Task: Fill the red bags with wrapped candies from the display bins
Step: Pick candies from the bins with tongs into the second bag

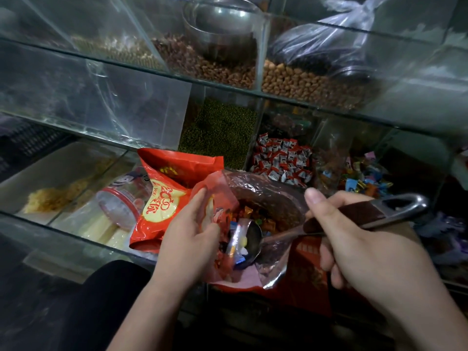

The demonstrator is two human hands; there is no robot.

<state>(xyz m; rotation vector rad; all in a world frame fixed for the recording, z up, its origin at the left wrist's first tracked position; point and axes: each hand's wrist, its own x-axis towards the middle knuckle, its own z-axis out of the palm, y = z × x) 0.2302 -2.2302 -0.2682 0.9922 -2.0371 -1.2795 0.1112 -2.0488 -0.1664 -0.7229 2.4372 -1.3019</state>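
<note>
My left hand grips the left rim of an open red bag with a silvery lining, holding its mouth wide. Mixed wrapped candies lie inside the bag. My right hand holds the dark handle of a metal scoop, whose bowl is tipped into the bag's mouth with a few wrapped candies in it. A second red bag with yellow print stands just left, on the glass edge. Behind are bins of red-and-white wrapped candies and mixed colourful candies.
Glass display bins rise in tiers: green beans, brown nuts, a tied clear plastic bag, a metal bowl. A clear tub with a red rim lies lower left. The glass front edge runs under my hands.
</note>
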